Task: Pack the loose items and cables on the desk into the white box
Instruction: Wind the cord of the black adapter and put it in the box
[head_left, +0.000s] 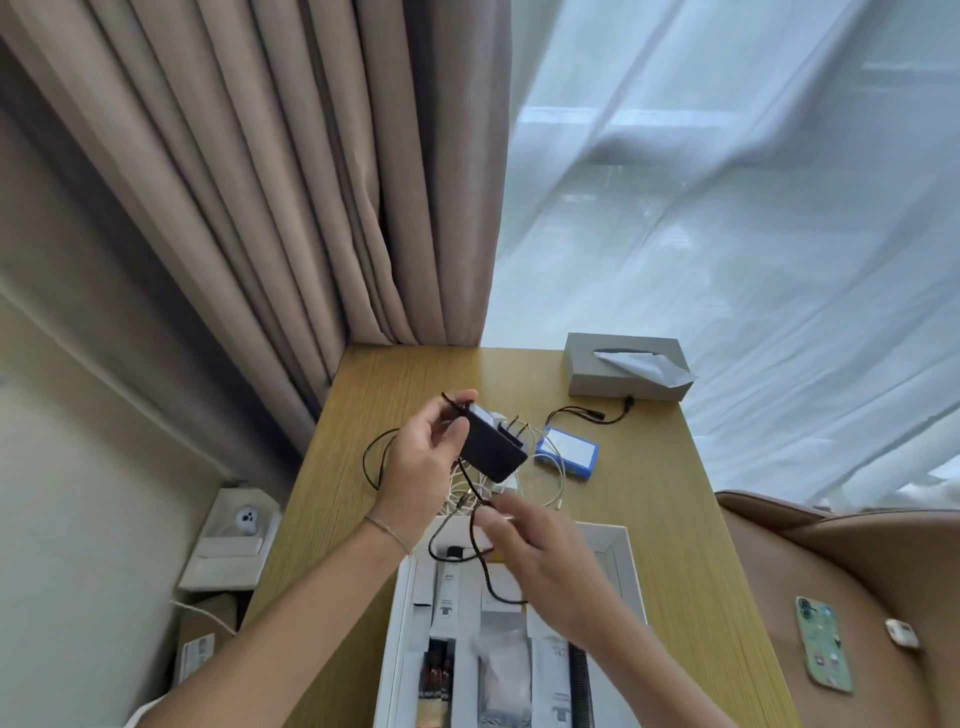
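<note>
above the wood-grain desk (649, 519), the left hand (423, 457) clamps a matte black rectangular power adapter (491, 452); the right hand (540, 545) pinches its thin black cable (480, 551), looping over the open white box (631, 566). white cables (558, 480) lie coiled beyond.

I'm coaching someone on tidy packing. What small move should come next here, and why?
Probably wind the dangling black cable around the black adapter: the left hand holds the adapter above the desk, the right hand pinches the cable, which hangs loose over the white box.
</note>
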